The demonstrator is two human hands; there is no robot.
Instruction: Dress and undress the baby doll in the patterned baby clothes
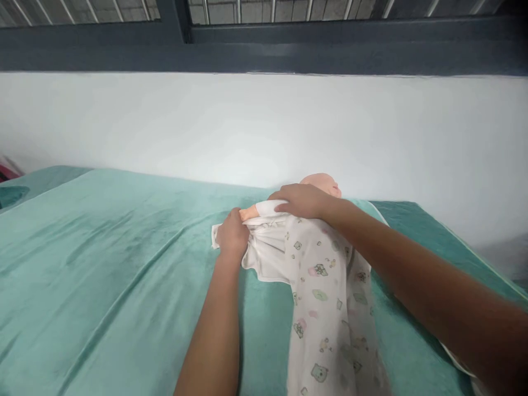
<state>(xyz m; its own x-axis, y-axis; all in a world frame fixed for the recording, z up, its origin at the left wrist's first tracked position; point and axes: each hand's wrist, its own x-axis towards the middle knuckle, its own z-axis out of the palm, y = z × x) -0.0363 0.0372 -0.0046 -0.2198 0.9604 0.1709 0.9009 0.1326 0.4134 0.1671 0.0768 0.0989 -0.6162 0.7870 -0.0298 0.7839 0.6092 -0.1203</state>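
Note:
A baby doll (pixel 319 180) lies on the bed with its bald head towards the wall. White baby clothes (pixel 317 297) printed with small bears and leaves spread from its body towards me. My left hand (pixel 233 235) is closed on white cloth beside the doll's small hand (pixel 249 213); a corner of cloth sticks out to its left. Over the doll's upper arm, my right hand (pixel 303 201) grips the white sleeve (pixel 269 208), thumb on the near side. The doll's forearm shows bare between sleeve and left hand. My right hand and arm hide its chest and part of its head.
A teal, wrinkled bedsheet (pixel 124 275) covers the bed. Behind it rises a white wall (pixel 165 126) below a dark window frame (pixel 289 49) with metal bars. A red item (pixel 7 169) shows at the far left edge.

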